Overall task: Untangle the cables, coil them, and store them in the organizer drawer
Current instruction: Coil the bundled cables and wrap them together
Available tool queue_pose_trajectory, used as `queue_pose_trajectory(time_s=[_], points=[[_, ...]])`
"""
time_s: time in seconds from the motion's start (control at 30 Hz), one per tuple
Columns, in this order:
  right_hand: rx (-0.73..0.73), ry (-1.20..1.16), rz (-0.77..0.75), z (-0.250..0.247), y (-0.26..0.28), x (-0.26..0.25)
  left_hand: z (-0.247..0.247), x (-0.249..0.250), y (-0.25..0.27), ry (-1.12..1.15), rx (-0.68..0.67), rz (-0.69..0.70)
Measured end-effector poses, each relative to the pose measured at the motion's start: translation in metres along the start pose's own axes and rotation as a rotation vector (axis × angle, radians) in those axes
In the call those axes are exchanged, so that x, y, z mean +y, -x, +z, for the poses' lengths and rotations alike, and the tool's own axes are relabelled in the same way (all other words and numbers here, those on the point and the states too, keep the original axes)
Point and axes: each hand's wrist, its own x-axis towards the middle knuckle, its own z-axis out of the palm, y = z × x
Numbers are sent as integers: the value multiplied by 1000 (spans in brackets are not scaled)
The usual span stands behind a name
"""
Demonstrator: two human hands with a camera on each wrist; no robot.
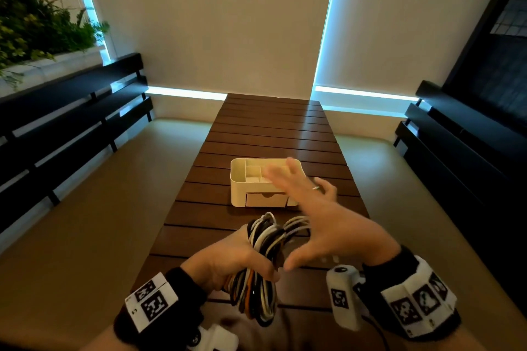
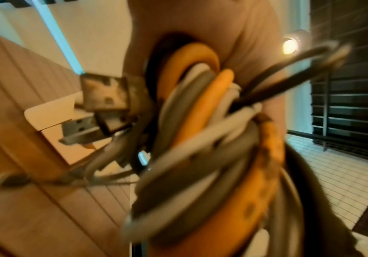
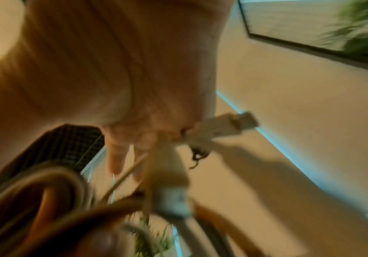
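The cables [image 1: 261, 262] sit bunched in the left hand [image 1: 228, 258], whose fingers curl around them above the surface [image 1: 265, 128]. The right hand [image 1: 322, 216] reaches out, fingers spread. The drawer [image 1: 266, 199] looks closed; loops may slip and tangle.

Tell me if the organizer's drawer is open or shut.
Shut: the drawer front sits flush with the organizer body, no gap showing in the head view.

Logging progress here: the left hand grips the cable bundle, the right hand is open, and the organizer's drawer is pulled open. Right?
Not quite: in the head view the drawer is closed. The left hand does grip the cable bundle; the right hand is open.
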Motion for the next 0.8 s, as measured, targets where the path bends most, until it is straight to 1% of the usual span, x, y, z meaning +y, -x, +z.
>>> queue_pose_trajectory(time_s=[0.03, 0.07, 0.13, 0.17, 0.23, 0.3, 0.4, 0.47, 0.53, 0.57, 0.63, 0.7, 0.8], points=[[-77, 93, -21, 5, -4, -4, -1, 4, 0, -39, -14, 13], [-116, 95, -29, 10, -6, -3, -1, 8, 1, -75, -33, 34], [-92, -49, -5, 18, -9, 7, -5, 17, 6, -141, -108, 52], [-54, -82, 18, 22, -9, 12, -9, 20, 8, -180, -105, 53], [69, -171, 86, 29, -7, 23, -15, 22, 11, -236, -19, 85], [209, -344, 119, 34, -4, 29, -19, 24, 13, -195, 87, 130], [386, -574, 25, 41, -1, 17, -16, 25, 12, -88, 230, 224], [505, -706, -9, 49, -4, 5, -14, 23, 7, 11, 336, 268], [655, -756, 27, 56, -10, -9, -9, 21, 2, 71, 414, 305], [730, -745, 60, 58, -14, -13, -6, 20, 0, 90, 442, 326], [823, -700, 80, 62, -19, -17, 0, 16, -5, 141, 480, 367], [833, -662, 59, 64, -21, -20, 5, 13, -9, 220, 501, 389], [745, -576, 35, 60, -18, -22, 8, 10, -9, 331, 484, 391]])
